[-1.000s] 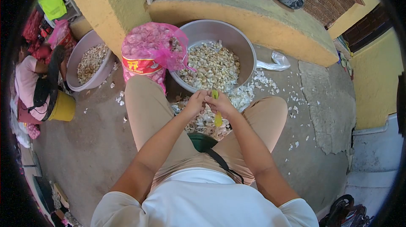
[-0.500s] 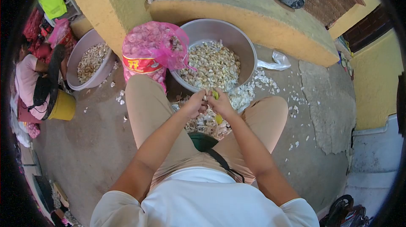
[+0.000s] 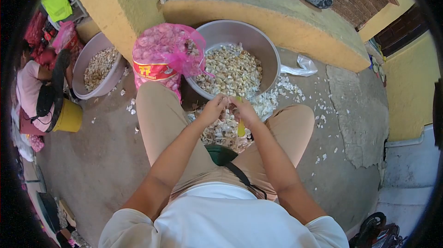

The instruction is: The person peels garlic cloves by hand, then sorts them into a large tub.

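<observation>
My left hand [image 3: 213,110] and my right hand [image 3: 245,112] meet between my knees, just past the near rim of a large grey tub [image 3: 273,79] of garlic cloves [image 3: 233,70]. The left fingers are pinched together on something too small to make out. A yellow-handled tool [image 3: 241,129] is held in my right hand, its handle pointing down toward me. Under both hands lies a heap of papery skins [image 3: 221,137]. A pink mesh sack [image 3: 157,49] of garlic stands left of the tub, touching it.
At the left a person [image 3: 34,84] in a pink shirt sits on a yellow bucket [image 3: 70,115] beside another tub [image 3: 79,75] of cloves. A low yellow wall [image 3: 263,19] runs behind my tub. Skins are scattered on the floor [image 3: 341,109] at the right.
Both hands have moved up slightly. The yellow tool in my right hand has turned, with its handle now hanging more plainly below the hand.
</observation>
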`<state>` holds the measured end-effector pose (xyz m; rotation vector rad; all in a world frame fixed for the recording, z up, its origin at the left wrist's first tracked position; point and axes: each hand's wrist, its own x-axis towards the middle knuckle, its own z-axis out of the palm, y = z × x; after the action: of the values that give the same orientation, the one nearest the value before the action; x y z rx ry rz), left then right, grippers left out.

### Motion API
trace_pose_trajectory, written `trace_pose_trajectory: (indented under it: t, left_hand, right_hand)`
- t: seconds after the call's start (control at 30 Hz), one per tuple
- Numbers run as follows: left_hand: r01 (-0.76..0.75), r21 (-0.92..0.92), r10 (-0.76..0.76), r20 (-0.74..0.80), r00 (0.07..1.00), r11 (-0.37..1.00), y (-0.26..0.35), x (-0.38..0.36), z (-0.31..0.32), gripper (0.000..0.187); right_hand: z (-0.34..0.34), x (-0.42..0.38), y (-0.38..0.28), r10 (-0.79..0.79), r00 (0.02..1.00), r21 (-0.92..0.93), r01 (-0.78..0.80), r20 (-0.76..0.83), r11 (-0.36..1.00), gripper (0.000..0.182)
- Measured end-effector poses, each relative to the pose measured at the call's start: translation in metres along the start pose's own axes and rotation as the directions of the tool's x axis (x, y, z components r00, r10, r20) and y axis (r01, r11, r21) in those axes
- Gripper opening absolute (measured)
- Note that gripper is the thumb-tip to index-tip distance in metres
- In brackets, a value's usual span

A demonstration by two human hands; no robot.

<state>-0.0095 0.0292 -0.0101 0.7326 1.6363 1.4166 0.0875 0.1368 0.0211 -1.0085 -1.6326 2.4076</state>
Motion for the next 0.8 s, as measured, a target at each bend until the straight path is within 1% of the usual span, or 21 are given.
trace_pose_trajectory:
  t: [0.07, 0.1, 0.17, 0.27, 0.3, 0.37, 0.4, 0.47, 0.5, 0.6, 0.67, 0.7, 0.73, 0.77, 0.8]
  left_hand:
    - [0.023, -0.114, -0.017, 0.052, 0.998, 0.993, 0.0, 0.002, -0.002, 0.025]
    - [0.075, -0.205, -0.074, 0.011, 0.997, 0.976, 0.002, 0.001, -0.002, 0.025]
    - [0.157, -0.386, -0.194, -0.056, 0.979, 0.909, 0.006, 0.002, -0.003, 0.025]
    - [0.178, -0.538, -0.253, -0.069, 0.965, 0.824, -0.005, 0.009, -0.012, 0.023]
    - [0.185, -0.536, -0.262, -0.07, 0.963, 0.824, -0.005, 0.008, -0.013, 0.023]
    - [0.199, -0.533, -0.278, -0.07, 0.958, 0.822, -0.005, 0.008, -0.015, 0.022]
    - [0.215, -0.55, -0.277, -0.03, 0.96, 0.807, -0.006, 0.009, -0.015, 0.022]
    - [0.256, -0.577, -0.273, 0.059, 0.96, 0.776, -0.008, 0.008, -0.013, 0.023]
    - [0.265, -0.572, -0.27, 0.078, 0.96, 0.776, -0.006, 0.007, -0.011, 0.024]
    - [0.271, -0.573, -0.244, 0.125, 0.962, 0.773, -0.004, 0.005, -0.009, 0.026]
    - [0.26, -0.592, -0.205, 0.159, 0.966, 0.763, -0.006, 0.005, -0.009, 0.027]
    - [0.281, -0.565, -0.238, 0.151, 0.959, 0.776, -0.004, 0.003, -0.007, 0.026]
    - [0.304, -0.536, -0.271, 0.141, 0.952, 0.787, 0.001, -0.001, -0.004, 0.025]
    - [0.328, -0.507, -0.304, 0.133, 0.944, 0.797, 0.006, -0.004, -0.002, 0.024]
    - [0.339, -0.503, -0.314, 0.137, 0.94, 0.795, 0.01, -0.007, -0.001, 0.024]
  right_hand:
    - [-0.002, 0.0, -0.001, 0.035, 0.999, 0.041, -0.034, -0.004, 0.999, 0.026]
    - [-0.004, -0.001, -0.003, 0.051, 0.999, 0.062, -0.05, -0.006, 0.997, 0.025]
    - [-0.008, 0.002, -0.003, 0.09, 0.996, -0.009, -0.09, 0.02, 0.996, 0.024]
    - [-0.014, 0.005, -0.005, 0.13, 0.991, -0.076, -0.127, 0.025, 0.989, 0.023]
    - [-0.016, 0.007, -0.006, 0.138, 0.99, -0.092, -0.136, 0.022, 0.986, 0.024]
    - [-0.018, 0.014, -0.006, 0.043, 0.996, -0.054, -0.047, -0.073, 0.997, 0.025]
    - [-0.018, 0.015, -0.009, -0.003, 0.992, -0.038, -0.002, -0.123, 0.999, 0.026]
    - [-0.017, 0.017, -0.011, -0.059, 0.983, 0.019, 0.063, -0.172, 0.998, 0.029]
    - [-0.016, 0.017, -0.012, -0.086, 0.977, 0.046, 0.096, -0.196, 0.994, 0.03]
    - [-0.011, 0.016, -0.011, -0.069, 0.994, -0.089, 0.061, -0.084, 0.994, 0.033]
    - [-0.001, 0.003, -0.017, -0.081, 0.996, -0.37, 0.086, 0.028, 0.925, 0.037]
    - [0.005, -0.004, -0.019, -0.076, 0.994, -0.497, 0.107, 0.082, 0.861, 0.039]
    - [0.004, -0.001, -0.009, -0.253, 0.961, -0.575, 0.27, 0.113, 0.772, 0.04]
    - [0.001, 0.007, 0.008, -0.416, 0.895, -0.64, 0.414, 0.158, 0.647, 0.042]
    - [0.004, 0.006, 0.009, -0.559, 0.801, -0.69, 0.53, 0.215, 0.493, 0.043]
